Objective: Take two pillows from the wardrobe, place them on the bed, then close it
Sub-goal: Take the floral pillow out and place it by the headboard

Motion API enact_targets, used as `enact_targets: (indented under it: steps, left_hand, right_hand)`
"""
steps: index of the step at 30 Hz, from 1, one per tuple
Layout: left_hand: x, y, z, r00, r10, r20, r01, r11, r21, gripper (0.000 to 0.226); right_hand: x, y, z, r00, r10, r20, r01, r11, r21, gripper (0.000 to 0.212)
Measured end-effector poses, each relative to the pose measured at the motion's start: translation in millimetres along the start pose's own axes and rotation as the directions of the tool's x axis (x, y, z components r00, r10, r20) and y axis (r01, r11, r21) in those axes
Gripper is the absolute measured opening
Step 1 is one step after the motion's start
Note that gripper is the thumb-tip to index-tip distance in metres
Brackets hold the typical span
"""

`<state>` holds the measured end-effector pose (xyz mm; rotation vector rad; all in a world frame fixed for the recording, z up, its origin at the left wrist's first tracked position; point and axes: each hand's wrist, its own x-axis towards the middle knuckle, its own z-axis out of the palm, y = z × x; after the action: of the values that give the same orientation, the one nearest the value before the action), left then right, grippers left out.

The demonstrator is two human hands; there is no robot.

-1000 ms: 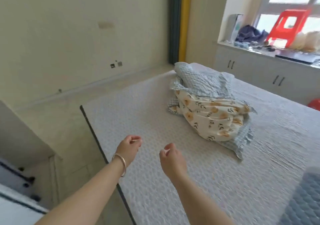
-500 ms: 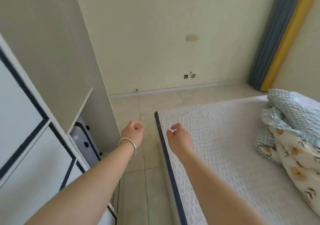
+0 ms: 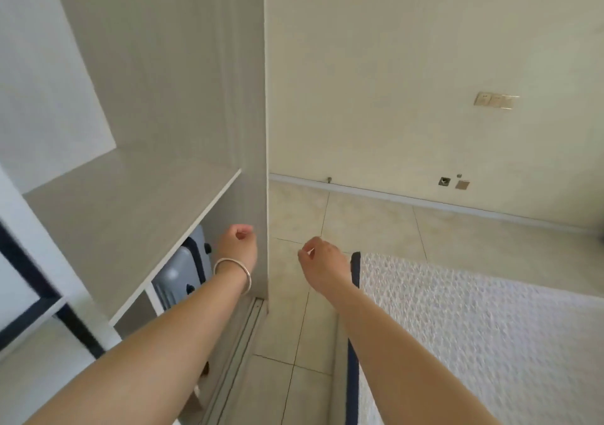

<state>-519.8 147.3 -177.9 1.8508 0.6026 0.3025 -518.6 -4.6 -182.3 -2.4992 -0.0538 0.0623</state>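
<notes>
The wardrobe (image 3: 157, 75) stands open on the left, its pale shelf (image 3: 124, 222) bare. No pillow shows in this view. My left hand (image 3: 237, 245), with a silver bangle on the wrist, is held out in front of the wardrobe's right side panel, fingers loosely curled and holding nothing. My right hand (image 3: 323, 266) hovers over the floor between the wardrobe and the bed (image 3: 490, 343), fingers also curled and empty. The bed's white quilted cover fills the lower right.
A grey suitcase (image 3: 183, 271) stands under the shelf inside the wardrobe. A white sliding door with dark trim (image 3: 29, 281) sits at the far left, and its floor track (image 3: 242, 343) runs by my left arm. Tiled floor (image 3: 376, 222) lies ahead, up to the wall.
My view has swung left from the bed and its pile of pillows to the open wardrobe. Both hands stay raised, curled and empty.
</notes>
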Motion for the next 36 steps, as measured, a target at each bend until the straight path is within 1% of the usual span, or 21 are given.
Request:
enact_targets:
  steps: [4, 8, 9, 12, 13, 15, 17, 19, 20, 21, 23, 25, 27, 31, 33, 36]
  left_hand:
    - [74, 21, 1, 0.982, -0.07, -0.173, 0.07, 0.998, -0.01, 0.024]
    - [127, 16, -10, 0.946, -0.167, -0.277, 0.154, 0.986, -0.069, 0.019]
    - [141, 12, -17, 0.927, -0.214, -0.308, 0.196, 0.977, -0.089, 0.016]
    - [187, 2, -42, 0.857, -0.335, -0.391, 0.308, 0.942, -0.134, 0.026]
    - [201, -2, -50, 0.835, -0.356, -0.42, 0.315, 0.934, -0.165, 0.025]
    - [228, -14, -63, 0.773, -0.416, -0.479, 0.317, 0.907, -0.276, 0.032]
    - [249, -25, -75, 0.718, -0.461, -0.522, 0.32, 0.884, -0.341, 0.035]
    - [266, -38, -86, 0.663, -0.497, -0.56, 0.315, 0.863, -0.394, 0.034]
    - [272, -43, -92, 0.622, -0.515, -0.59, 0.306, 0.853, -0.423, 0.032]
    - [275, -50, -102, 0.57, -0.545, -0.615, 0.293, 0.834, -0.468, 0.029]
    - [276, -57, -116, 0.498, -0.599, -0.627, 0.264, 0.793, -0.549, 0.025]
    - [278, -71, -145, 0.393, -0.643, -0.657, 0.21, 0.759, -0.616, 0.024]
    - [275, -82, -183, 0.262, -0.67, -0.695, 0.122, 0.737, -0.665, 0.022]
    - [255, -99, -237, -0.018, -0.671, -0.741, 0.03, 0.741, -0.671, 0.022]
    - [241, -102, -252, -0.106, -0.655, -0.748, 0.007, 0.752, -0.659, 0.024]
    - [219, -103, -271, -0.187, -0.597, -0.78, 0.066, 0.785, -0.616, 0.029]
  right_hand:
    - [94, -37, -1, 0.989, -0.118, 0.091, 0.119, 0.993, 0.0, 0.029]
    - [158, -85, 23, 0.953, -0.238, 0.187, 0.237, 0.971, 0.028, 0.027]
    - [170, -96, 33, 0.941, -0.255, 0.224, 0.254, 0.967, 0.036, 0.027]
    - [200, -131, 66, 0.892, -0.297, 0.34, 0.289, 0.954, 0.075, 0.026]
    - [209, -144, 78, 0.872, -0.32, 0.37, 0.307, 0.947, 0.093, 0.026]
    - [225, -168, 99, 0.825, -0.379, 0.42, 0.375, 0.922, 0.095, 0.026]
    - [241, -192, 121, 0.778, -0.429, 0.459, 0.429, 0.897, 0.11, 0.026]
    - [252, -214, 142, 0.724, -0.473, 0.502, 0.484, 0.867, 0.117, 0.025]
    - [257, -225, 151, 0.696, -0.489, 0.526, 0.511, 0.852, 0.116, 0.025]
    - [262, -238, 164, 0.654, -0.512, 0.557, 0.547, 0.829, 0.119, 0.025]
    - [270, -255, 179, 0.593, -0.552, 0.586, 0.612, 0.782, 0.117, 0.026]
    - [275, -282, 201, 0.5, -0.596, 0.628, 0.693, 0.711, 0.122, 0.026]
    - [273, -314, 227, 0.4, -0.634, 0.661, 0.756, 0.637, 0.153, 0.025]
    - [247, -367, 267, 0.137, -0.692, 0.709, 0.822, 0.479, 0.308, 0.022]
    - [232, -387, 280, 0.008, -0.694, 0.72, 0.832, 0.404, 0.381, 0.022]
    - [209, -414, 292, -0.144, -0.691, 0.708, 0.833, 0.302, 0.464, 0.024]
